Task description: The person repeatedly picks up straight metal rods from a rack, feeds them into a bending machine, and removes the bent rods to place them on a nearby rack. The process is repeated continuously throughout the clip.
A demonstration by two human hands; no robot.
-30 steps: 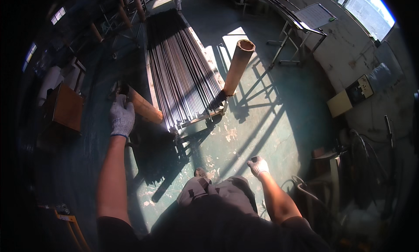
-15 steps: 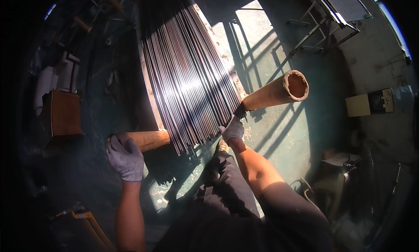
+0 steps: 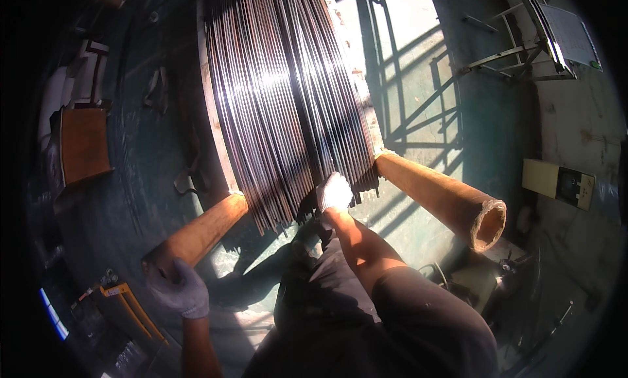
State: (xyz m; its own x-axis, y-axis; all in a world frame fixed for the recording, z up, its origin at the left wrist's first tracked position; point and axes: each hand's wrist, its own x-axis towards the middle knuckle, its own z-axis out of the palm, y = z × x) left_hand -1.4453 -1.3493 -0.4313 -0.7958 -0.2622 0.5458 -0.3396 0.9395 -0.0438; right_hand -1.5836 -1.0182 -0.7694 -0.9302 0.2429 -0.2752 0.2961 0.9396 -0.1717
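Though rods (image 3: 261, 109) lie lined up, ends look uneven; left hand (image 3: 178, 290) grips lower-left tube (image 3: 203, 229), right hand (image 3: 334, 193) curled, grip unclear.

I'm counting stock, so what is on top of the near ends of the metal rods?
The gloved right hand is over some of the rods. The parts beneath it are covered, so how many, and whether any are gripped, cannot be seen.

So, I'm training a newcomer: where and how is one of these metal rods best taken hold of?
Probably pinch one of the metal rods near its closest end, coming from the camera side: they lie packed lengthwise, with staggered ends exposed there.
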